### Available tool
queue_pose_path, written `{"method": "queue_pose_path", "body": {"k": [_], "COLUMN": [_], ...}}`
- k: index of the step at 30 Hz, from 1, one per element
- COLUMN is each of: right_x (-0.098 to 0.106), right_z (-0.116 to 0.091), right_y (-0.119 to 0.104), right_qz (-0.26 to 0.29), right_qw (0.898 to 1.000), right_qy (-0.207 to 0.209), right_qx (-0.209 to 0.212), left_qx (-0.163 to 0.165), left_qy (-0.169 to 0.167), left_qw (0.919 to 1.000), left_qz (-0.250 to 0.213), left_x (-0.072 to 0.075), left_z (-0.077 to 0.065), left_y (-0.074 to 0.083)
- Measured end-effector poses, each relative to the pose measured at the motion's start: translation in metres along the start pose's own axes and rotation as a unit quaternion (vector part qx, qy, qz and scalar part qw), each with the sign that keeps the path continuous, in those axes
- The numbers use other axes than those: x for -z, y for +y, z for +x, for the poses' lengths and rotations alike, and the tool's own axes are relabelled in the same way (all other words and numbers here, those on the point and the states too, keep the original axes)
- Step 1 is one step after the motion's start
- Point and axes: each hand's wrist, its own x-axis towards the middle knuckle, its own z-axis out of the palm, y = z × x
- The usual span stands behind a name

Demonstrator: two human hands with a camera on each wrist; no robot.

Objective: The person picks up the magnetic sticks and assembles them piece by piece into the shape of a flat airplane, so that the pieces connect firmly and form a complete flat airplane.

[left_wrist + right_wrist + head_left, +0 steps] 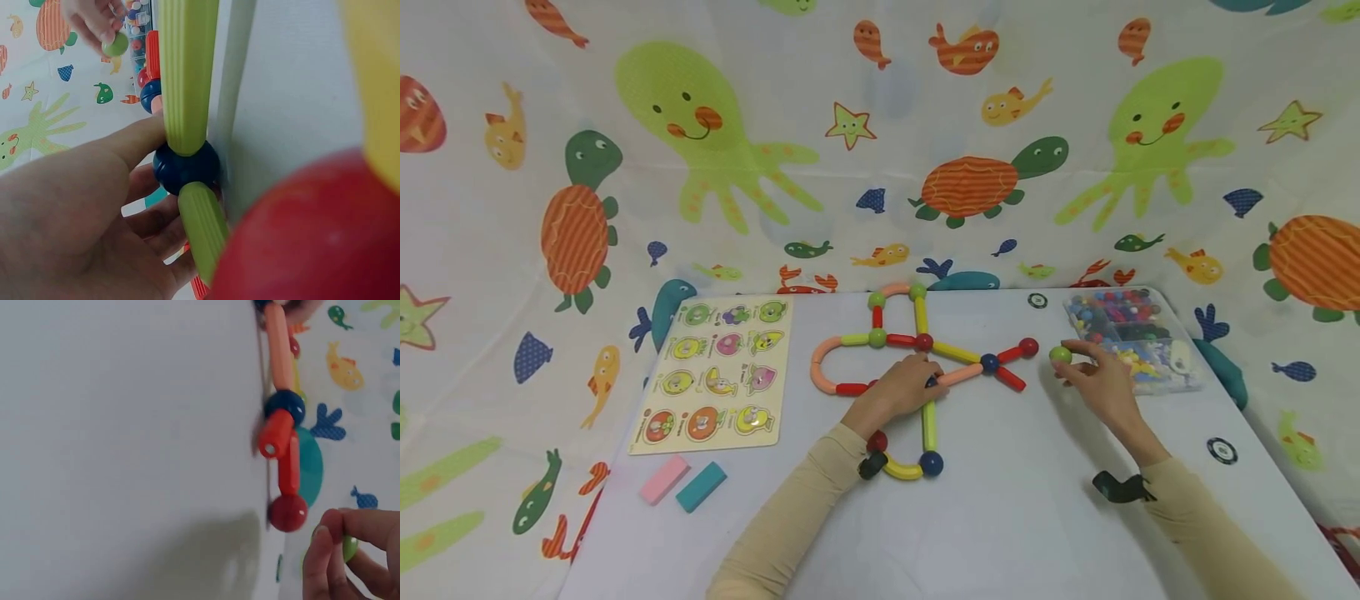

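On the white table lies a flat figure of colored rods and balls, with curved and straight pieces joined. My left hand (pixel 901 387) holds a dark blue ball (pixel 186 167) in the middle of it, thumb on one side and fingers on the other. Green rods (pixel 187 75) meet at that ball. Held off to the right, a light green ball (pixel 1061 355) is pinched between the thumb and fingertips of my right hand (pixel 1101 383). Nearest to it is the figure's red end ball (pixel 1028 347), on a short red rod (pixel 289 465). A second red rod (pixel 1011 379) points out free.
A clear divided box (pixel 1187 379) of small colorful pieces stands behind my right hand. A fruit puzzle board (pixel 737 367) lies at the left, with a pink block (pixel 665 480) and a teal block (pixel 702 487) in front. Round black-and-white markers (pixel 1222 451) lie on the table.
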Motion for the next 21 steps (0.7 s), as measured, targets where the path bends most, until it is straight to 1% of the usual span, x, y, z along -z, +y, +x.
{"method": "queue_pose_path", "body": {"k": [5,8,10,15,21], "right_x": [-0.016,-0.023,-0.026,-0.032,-0.036], "right_z": [-0.019,-0.027,-0.031,-0.034,-0.034], "right_y": [0.005,0.006,0.006,0.005,0.003], "right_qz": [0.048,0.046,0.036,0.020,0.032], "right_qw": [0.998,0.997,0.996,0.996,0.996], "right_qy": [-0.045,-0.064,-0.071,-0.074,-0.064], "right_qx": [-0.017,-0.026,-0.033,-0.047,-0.059], "left_qx": [-0.002,-0.005,-0.005,-0.006,-0.001], "left_qy": [0.002,0.005,0.005,0.002,0.001], "left_qw": [1.0000,1.0000,1.0000,1.0000,1.0000], "left_qz": [0.000,0.002,0.002,0.003,0.001], "left_x": [0.001,0.000,0.000,-0.002,-0.002], "left_z": [0.000,0.000,0.001,0.001,0.002], "left_y": [-0.002,-0.002,-0.003,-0.003,-0.001]}}
